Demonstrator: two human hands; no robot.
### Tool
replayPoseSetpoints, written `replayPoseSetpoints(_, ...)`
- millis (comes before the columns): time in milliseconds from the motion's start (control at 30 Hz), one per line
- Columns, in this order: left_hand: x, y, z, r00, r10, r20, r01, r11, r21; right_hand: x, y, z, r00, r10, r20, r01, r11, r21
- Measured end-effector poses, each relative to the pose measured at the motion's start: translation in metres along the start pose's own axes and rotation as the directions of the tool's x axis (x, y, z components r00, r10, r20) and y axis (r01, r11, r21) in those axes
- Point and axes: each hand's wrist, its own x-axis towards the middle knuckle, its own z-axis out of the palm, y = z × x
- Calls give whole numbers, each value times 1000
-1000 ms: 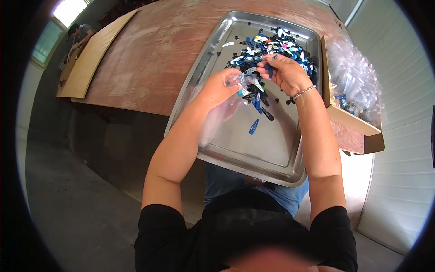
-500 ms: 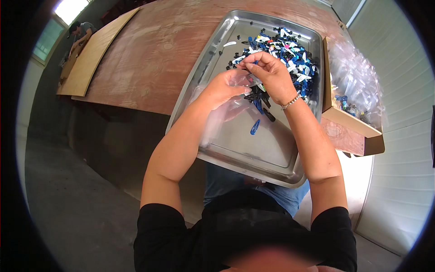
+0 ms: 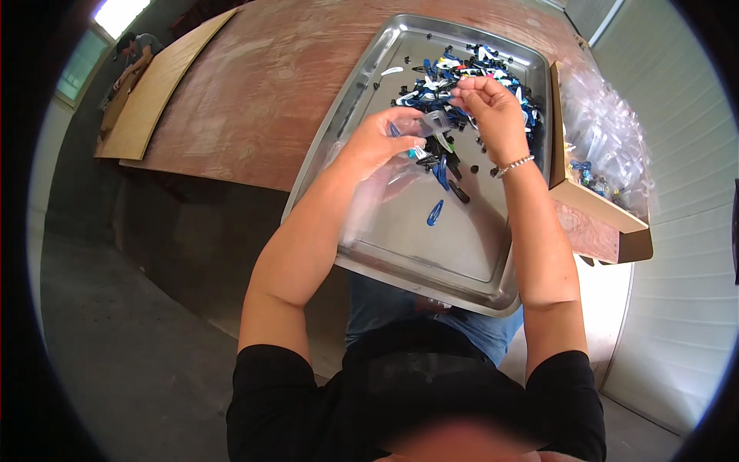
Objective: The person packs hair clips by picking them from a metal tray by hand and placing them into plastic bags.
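My left hand (image 3: 385,138) is closed on a small clear plastic bag (image 3: 436,121), its mouth facing right. A blue snap hair clip (image 3: 394,130) shows through the plastic by my fingers. My right hand (image 3: 495,112) is just right of the bag, above the pile of blue, white and black hair clips (image 3: 431,94). Its thumb and fingertips are pinched together; what they hold, if anything, is too small to make out. Below the bag, several black and blue clips lie loosely, with one blue hair clip (image 3: 435,212) lying apart on the metal tray (image 3: 462,258).
More clear bags (image 3: 358,212) lie at the tray's left side, under my left forearm. A cardboard box (image 3: 596,202) of filled clear bags stands to the right on the wooden table (image 3: 262,85). Another person (image 3: 138,58) works at the far left behind a wooden board (image 3: 165,88).
My right hand has moved away from the bag's mouth, to the right and slightly up over the pile. My left hand stays nearly in place with the bag, whose mouth now shows.
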Motion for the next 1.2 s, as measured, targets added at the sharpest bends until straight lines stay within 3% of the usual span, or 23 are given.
replayPoseSetpoints(67,3,-2,-6,998,51,-38,-52,998,-37,4,0,-20,991,132,37,-103,895,-433)
replayPoseSetpoints(100,3,0,-7,997,48,-65,-52,996,-73,6,4,-34,981,166,105,-65,781,-621)
replayPoseSetpoints(133,3,0,-7,997,46,-64,-51,996,-73,6,5,-42,981,167,104,-67,781,-621)
replayPoseSetpoints(200,3,0,-7,985,72,-159,-85,993,-76,5,8,-52,903,333,272,82,488,-869)
replayPoseSetpoints(367,4,-3,-6,986,-8,-166,4,1000,-28,-1,17,-35,875,338,346,173,449,-877)
replayPoseSetpoints(467,5,-4,-6,992,13,-129,-6,999,52,-3,38,-28,865,160,476,410,322,-853)
replayPoseSetpoints(600,4,-3,-6,992,-11,-125,17,999,41,1,33,-31,879,236,414,346,281,-895)
replayPoseSetpoints(667,4,-3,-8,991,-32,-127,34,999,9,-1,13,-35,844,458,281,198,220,-955)
replayPoseSetpoints(800,3,1,-8,995,-30,-98,35,998,48,-4,-5,-40,766,560,314,266,168,-949)
replayPoseSetpoints(933,-1,4,-5,992,-76,-104,80,996,39,-17,-5,-34,784,511,353,248,264,-932)
replayPoseSetpoints(1067,1,2,-6,990,-102,-99,106,994,35,-10,2,-31,745,554,372,297,224,-928)
replayPoseSetpoints(1200,1,4,-7,992,-93,-86,98,994,51,-5,0,-39,793,521,317,227,231,-946)
